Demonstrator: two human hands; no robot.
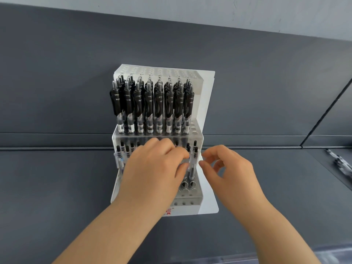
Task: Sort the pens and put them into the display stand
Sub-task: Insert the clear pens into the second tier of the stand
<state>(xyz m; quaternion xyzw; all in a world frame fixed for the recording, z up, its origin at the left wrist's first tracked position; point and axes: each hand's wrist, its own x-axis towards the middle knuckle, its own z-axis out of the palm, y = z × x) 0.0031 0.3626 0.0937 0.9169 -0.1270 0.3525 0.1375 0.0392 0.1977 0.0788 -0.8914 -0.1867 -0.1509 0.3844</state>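
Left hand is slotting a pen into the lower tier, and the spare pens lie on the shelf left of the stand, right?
Not quite. The head view shows the spare pens lying on the shelf right of the stand. The rest holds: the left hand pinches a pen at the lower tier.

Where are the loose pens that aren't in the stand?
Head view: the loose pens lie at the far right edge of the dark shelf, right of the display stand and right hand.

Left hand [156, 168] pinches upright pen [191, 168] in display stand [207, 88] lower tier; right hand [228, 172] just beside, loosely curled.
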